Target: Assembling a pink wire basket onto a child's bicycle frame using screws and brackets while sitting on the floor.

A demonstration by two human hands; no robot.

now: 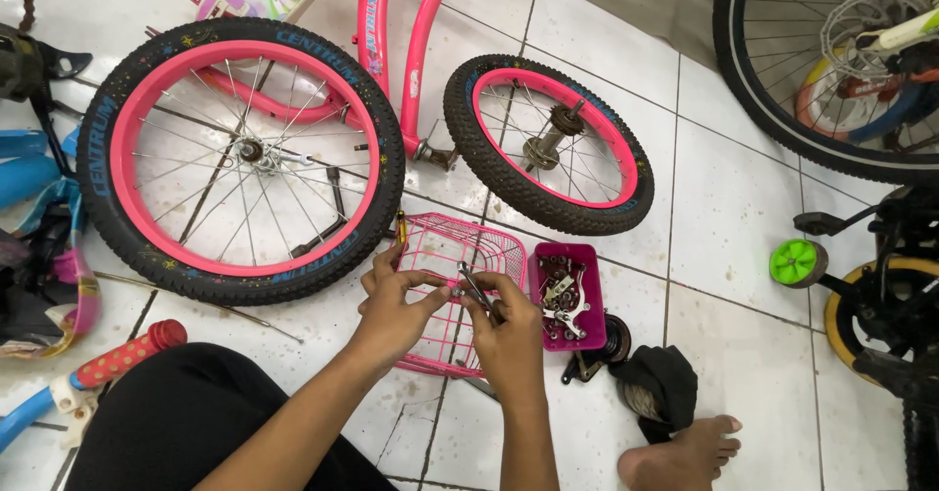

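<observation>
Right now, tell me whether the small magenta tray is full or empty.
Full: the magenta tray on the tiled floor is packed with metal bike hardware.

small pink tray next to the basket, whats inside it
The small pink tray holds a jumble of metal bike hardware: nuts, bolts and a silver bracket near its front end. The pieces overlap, so whatever lies beneath them, and the tray's floor, cannot be seen.

One head-worn view looks steeply down, close over the tiled floor [724, 217] before the seated person.
</observation>
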